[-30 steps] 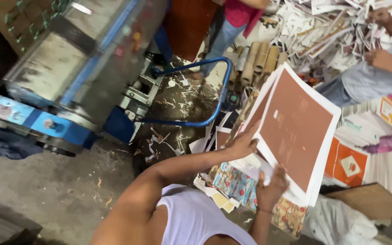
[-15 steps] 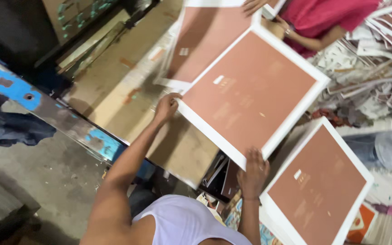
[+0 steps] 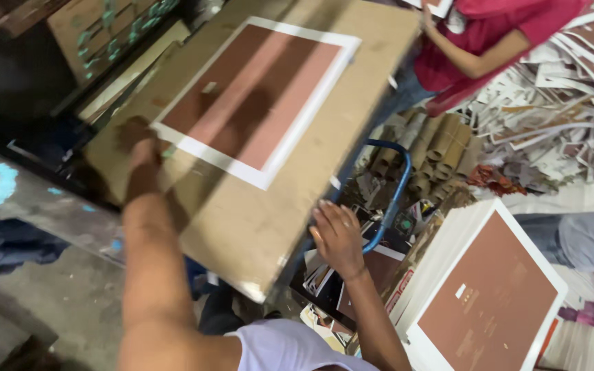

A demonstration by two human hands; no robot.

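**Sheet now lying on the board, hands coming off it**

Half a sec ago the person was carrying the brown sheet w/ white border in both hands over the bench; now that sheet (image 3: 256, 96) is lying flat on the tan board (image 3: 242, 227), sitting toward its far end. So the placing part looks done, and what's happening now reads as squaring it up.

L hand (image 3: 139, 148) is resting at the sheet's near-left corner, blurred, fingers flat, not gripping anything I can make out. R hand (image 3: 338, 233) is spreading open at the board's near-right edge, holding nothing.

Stack of same sheets (image 3: 489, 295) is waiting at lower right. Another person in a red top (image 3: 489, 41) is working at the far side.
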